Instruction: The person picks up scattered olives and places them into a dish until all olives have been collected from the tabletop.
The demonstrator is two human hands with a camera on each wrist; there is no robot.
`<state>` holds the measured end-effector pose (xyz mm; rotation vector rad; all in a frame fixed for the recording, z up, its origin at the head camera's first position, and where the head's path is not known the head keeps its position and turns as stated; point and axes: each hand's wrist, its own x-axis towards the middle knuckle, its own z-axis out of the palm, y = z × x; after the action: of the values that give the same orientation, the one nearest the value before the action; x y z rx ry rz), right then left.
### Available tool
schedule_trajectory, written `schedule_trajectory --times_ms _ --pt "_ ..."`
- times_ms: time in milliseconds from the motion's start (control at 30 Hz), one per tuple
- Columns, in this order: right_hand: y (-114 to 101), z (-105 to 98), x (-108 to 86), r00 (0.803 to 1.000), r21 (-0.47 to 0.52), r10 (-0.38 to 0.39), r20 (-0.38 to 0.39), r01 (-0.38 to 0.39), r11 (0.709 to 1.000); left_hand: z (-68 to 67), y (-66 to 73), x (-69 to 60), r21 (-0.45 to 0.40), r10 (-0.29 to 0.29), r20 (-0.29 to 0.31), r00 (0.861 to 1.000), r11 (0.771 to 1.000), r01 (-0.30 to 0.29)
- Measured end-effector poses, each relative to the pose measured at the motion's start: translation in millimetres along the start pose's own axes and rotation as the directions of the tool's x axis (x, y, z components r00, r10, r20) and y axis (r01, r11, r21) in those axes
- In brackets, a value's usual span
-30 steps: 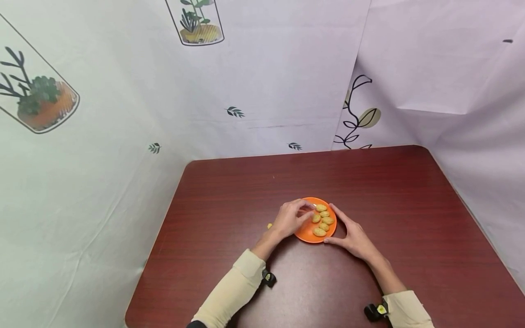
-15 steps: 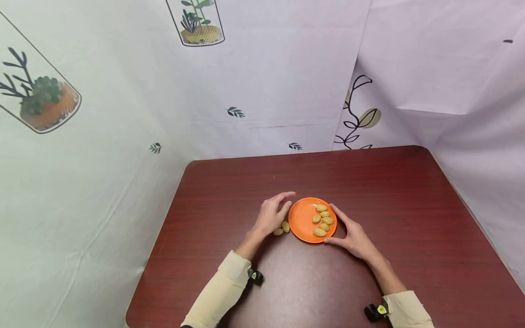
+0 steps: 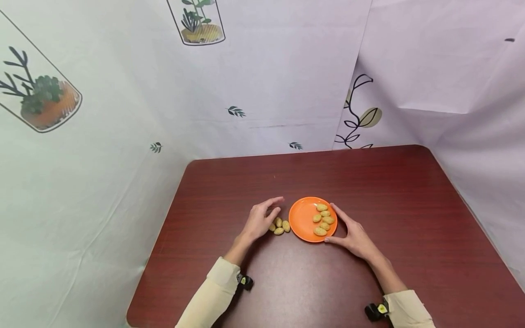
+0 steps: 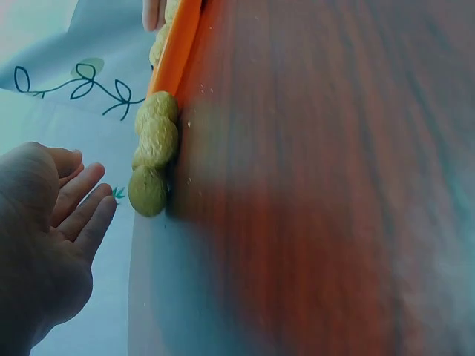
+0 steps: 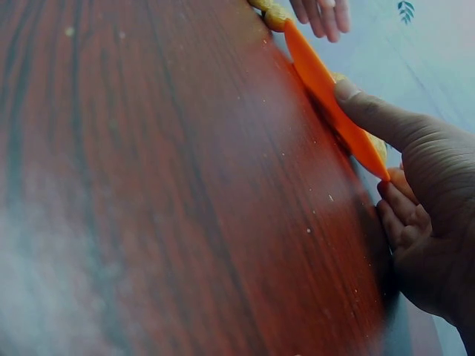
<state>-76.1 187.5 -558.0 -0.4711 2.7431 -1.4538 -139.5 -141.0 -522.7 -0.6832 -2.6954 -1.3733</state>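
In my head view, the left hand (image 3: pixel 257 222), fingers loosely extended and thumb spread, is just left of four loose oval pieces (image 3: pixel 285 226). They cluster on the table (image 3: pixel 328 282) beside the left rim of the orange plate (image 3: pixel 302 221); the rightmost points near to far, the nearest roughly left to right. My right hand (image 3: pixel 356 237) holds the plate's right side between thumb and fingers, beside more oval pieces (image 3: pixel 320 231) on it.
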Motion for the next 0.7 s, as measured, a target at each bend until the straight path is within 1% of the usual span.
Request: schedule_trajectory --times_ms 100,167,367,533,700 --pt "0 0 0.4 1.000 -0.002 -0.001 0.001 0.001 1.000 -2.5 -2.0 -4.5 0.036 -0.003 0.025 1.000 0.999 0.002" --pt "0 0 0.5 1.000 -0.003 -0.001 0.001 0.001 1.000 -3.4 -3.9 -7.4 0.057 0.005 0.037 0.999 0.998 -0.007" --pt "-1 0 0.5 1.000 -0.001 -0.005 -0.001 0.005 1.000 -5.7 -7.8 -14.5 0.094 0.002 0.093 0.996 0.995 -0.011" --pt "-1 0 0.3 1.000 0.003 0.000 -0.001 0.000 1.000 -6.2 -9.8 -19.2 0.107 -0.004 0.144 0.990 0.994 -0.012" --pt "0 0 0.1 1.000 0.004 0.000 -0.002 0.000 1.000 -5.8 -11.1 -22.0 0.130 -0.005 0.179 0.984 0.991 -0.018"
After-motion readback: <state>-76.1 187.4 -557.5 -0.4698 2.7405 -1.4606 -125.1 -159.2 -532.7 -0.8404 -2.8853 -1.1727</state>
